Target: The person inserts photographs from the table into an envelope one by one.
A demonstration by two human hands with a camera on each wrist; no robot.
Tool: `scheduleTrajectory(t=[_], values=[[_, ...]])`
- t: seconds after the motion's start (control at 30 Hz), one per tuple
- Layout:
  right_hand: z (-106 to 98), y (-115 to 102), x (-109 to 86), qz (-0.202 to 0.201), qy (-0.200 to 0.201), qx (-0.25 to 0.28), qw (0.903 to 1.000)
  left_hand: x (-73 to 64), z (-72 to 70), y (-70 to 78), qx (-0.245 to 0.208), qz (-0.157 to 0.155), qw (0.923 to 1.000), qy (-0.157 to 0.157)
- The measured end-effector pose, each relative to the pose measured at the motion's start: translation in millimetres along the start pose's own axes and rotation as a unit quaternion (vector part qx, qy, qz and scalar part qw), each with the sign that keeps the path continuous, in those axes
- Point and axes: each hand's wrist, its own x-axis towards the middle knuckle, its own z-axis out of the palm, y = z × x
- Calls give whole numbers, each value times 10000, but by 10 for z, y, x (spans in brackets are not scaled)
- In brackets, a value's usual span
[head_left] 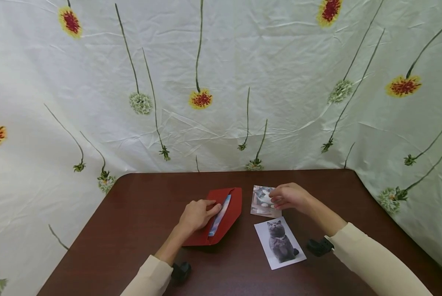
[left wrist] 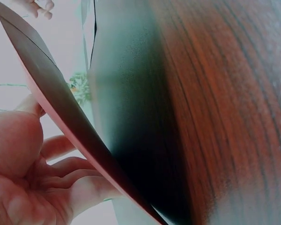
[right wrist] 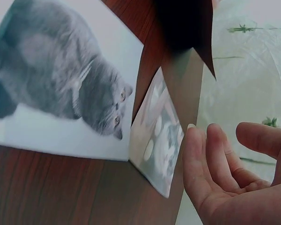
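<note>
My left hand (head_left: 196,214) grips a red envelope (head_left: 233,220) by its left side, the thumb near the opening. A bluish photo (head_left: 220,215) shows inside the opening. In the left wrist view the envelope (left wrist: 79,126) stands tilted above the wood, with fingers along its edge. My right hand (head_left: 290,196) hovers at the right side of a small photo of a grey-and-white cat (head_left: 261,201). Its fingers are loosely bent with a gap to the thumb, and nothing is seen between them. Nearer lies a larger photo of a grey cat (head_left: 280,242), apart from both hands.
A dark brown wooden table (head_left: 139,213) carries everything. Behind it and at the sides hangs a white cloth (head_left: 221,123) printed with flowers. Black bands with devices (head_left: 320,246) sit at both wrists.
</note>
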Motion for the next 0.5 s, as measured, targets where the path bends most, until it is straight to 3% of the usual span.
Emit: scheduleTrajectory(t=[0.5], values=[[-186, 300, -149, 242, 43, -210, 9995, 7, -6, -3, 15, -30, 10000, -6]])
